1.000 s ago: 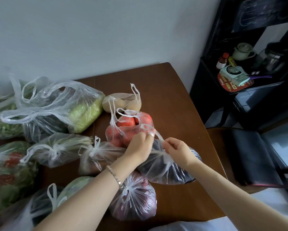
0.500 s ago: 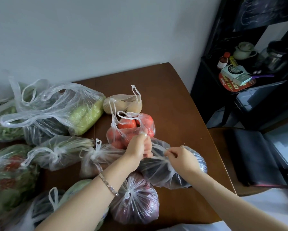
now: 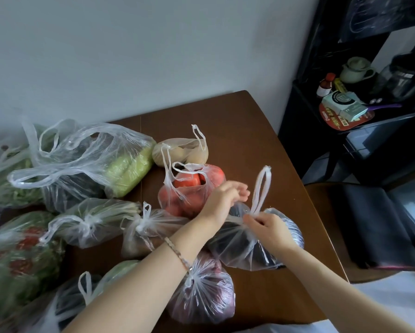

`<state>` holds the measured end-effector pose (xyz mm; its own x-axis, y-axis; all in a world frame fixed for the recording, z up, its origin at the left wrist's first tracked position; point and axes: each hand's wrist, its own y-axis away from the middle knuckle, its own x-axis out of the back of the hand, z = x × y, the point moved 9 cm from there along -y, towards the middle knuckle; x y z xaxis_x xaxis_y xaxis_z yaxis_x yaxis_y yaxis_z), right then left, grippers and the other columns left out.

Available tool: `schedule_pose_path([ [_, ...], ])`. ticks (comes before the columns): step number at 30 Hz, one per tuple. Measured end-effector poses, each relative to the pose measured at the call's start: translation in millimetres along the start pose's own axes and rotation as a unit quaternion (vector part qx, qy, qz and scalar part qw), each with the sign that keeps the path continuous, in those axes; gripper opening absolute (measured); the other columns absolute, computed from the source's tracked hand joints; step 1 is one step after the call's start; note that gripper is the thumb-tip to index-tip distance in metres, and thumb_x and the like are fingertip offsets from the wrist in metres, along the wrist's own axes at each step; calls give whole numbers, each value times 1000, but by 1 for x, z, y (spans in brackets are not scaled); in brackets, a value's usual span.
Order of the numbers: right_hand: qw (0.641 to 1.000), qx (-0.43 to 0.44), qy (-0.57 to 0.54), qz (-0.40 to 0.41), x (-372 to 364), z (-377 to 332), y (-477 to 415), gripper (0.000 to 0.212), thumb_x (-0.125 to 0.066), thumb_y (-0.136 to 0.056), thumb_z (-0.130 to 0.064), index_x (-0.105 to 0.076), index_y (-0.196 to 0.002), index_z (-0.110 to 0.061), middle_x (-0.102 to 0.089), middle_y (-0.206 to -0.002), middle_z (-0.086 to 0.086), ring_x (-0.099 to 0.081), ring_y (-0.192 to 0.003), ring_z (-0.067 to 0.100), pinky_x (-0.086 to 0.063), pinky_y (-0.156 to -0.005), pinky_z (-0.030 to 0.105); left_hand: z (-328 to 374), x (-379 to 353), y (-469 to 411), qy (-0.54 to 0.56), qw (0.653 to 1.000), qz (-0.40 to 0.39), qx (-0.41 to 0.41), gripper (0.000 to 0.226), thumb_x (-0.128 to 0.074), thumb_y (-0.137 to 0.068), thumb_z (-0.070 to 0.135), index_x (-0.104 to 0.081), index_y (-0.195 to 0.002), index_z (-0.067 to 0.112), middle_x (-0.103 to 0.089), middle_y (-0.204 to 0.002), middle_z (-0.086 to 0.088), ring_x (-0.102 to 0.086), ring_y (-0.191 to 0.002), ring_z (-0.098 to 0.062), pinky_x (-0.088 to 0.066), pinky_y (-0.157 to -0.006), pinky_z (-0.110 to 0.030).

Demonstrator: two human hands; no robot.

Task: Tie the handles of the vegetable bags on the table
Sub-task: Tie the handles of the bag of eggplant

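Both forearms reach in from the lower edge over the brown worktop [image 3: 249, 131], toward the bag of dark vegetables [image 3: 256, 251] near its right side. The right hand [image 3: 270, 227] sits low on top of that bag, knuckles up, its fingers [image 3: 252, 218] pinching the gathered plastic at the base of a handle loop [image 3: 262, 186] that stands upright above them. The left hand [image 3: 223, 200] is raised just left of the loop, wrist bent, with a bracelet [image 3: 177, 254] on the forearm; its fingers are curled loosely and blurred, and whether they grip the other handle strip I cannot tell. Just behind the hands lies a bag of tomatoes [image 3: 189, 186] with untied handles, and beyond it a bag of potatoes [image 3: 180, 152]. Nearer, a knotted bag of purple produce [image 3: 201, 294] lies under the left forearm. More bags of greens crowd the left side.
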<state>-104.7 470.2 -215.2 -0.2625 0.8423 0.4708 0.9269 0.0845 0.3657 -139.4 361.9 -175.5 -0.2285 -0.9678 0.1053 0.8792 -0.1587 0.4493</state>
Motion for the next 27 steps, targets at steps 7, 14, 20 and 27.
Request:
schedule_pose_path([
  [7,990,-21,-141,-8,7,4,-7,46,-52,-91,-33,-64,-75,9,-60,-69,19,-53,-67,23,-39,-65,34,-13,-21,17,-415,892,11,-178,29,-44,-96,21,-58,-120,11,-58,-122,-6,-46,-116,-19,-35,-98,-25],
  [14,985,-4,-164,51,19,7,1,27,-58,-89,-22,-69,-65,-17,-66,-67,2,-56,-64,12,-45,-64,24,-10,-13,19,-316,928,70,-185,23,-56,-91,18,-69,-104,5,-66,-106,-12,-56,-95,-12,-39,-86,-9],
  [20,976,-37,-198,77,23,19,0,18,-61,-87,-18,-72,-75,-9,-68,-70,5,-60,-62,15,-48,-59,19,-44,6,13,-228,969,77,-57,22,-61,-88,21,-70,-106,12,-71,-104,-5,-65,-94,-16,-51,-86,-23],
  [27,987,-12,-151,56,21,12,-3,22,-58,-89,-16,-70,-73,-9,-64,-63,6,-55,-56,12,-44,-48,10,-41,-11,4,-304,952,-22,-16,8,-56,-91,29,-63,-86,31,-65,-87,8,-62,-101,-22,-44,-73,-13],
])
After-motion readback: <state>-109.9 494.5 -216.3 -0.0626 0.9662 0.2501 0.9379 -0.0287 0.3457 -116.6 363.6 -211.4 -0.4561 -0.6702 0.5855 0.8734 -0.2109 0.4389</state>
